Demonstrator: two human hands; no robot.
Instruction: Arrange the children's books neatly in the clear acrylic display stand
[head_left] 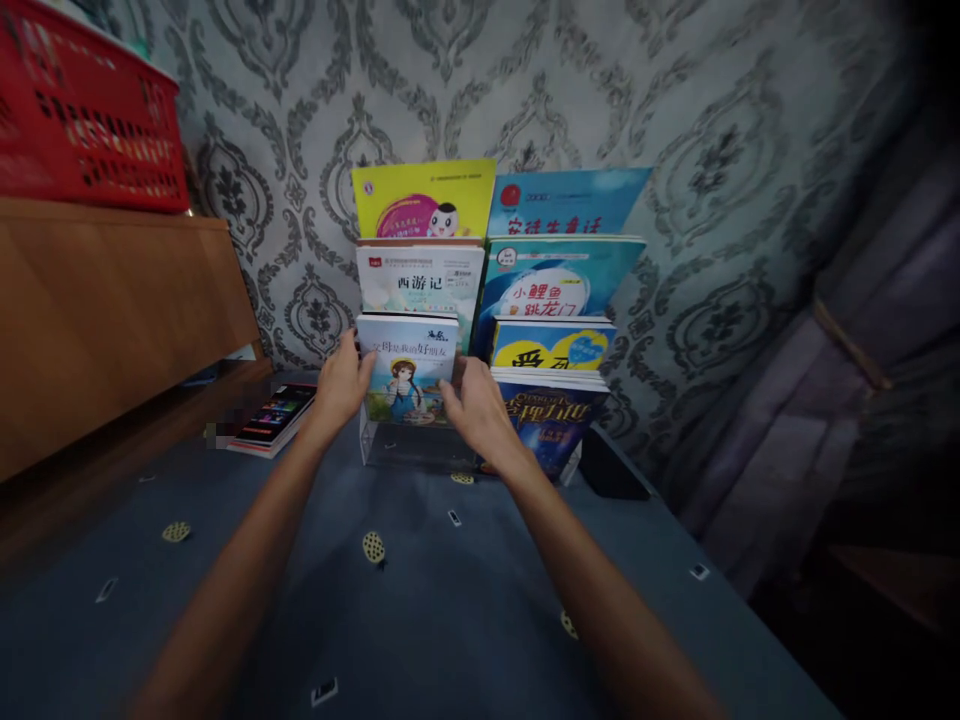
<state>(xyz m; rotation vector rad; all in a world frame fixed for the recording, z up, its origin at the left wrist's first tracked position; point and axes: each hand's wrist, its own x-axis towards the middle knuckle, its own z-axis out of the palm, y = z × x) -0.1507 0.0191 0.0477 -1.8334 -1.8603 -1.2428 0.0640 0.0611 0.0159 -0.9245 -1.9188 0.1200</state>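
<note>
Book (pixel 409 372), front left of clear rack (pixel 416 450), grasped at side edges by fingers of left hand (pixel 345 380) and right hand (pixel 480 405).

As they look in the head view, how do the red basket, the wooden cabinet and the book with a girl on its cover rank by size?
1. Wooden cabinet
2. Red basket
3. Girl-cover book

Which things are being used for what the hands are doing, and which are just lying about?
In use, it seems:
- girl book, between left hand and right hand
- clear rack
- racked books

Just lying about:
- dark booklets
- red basket
</note>
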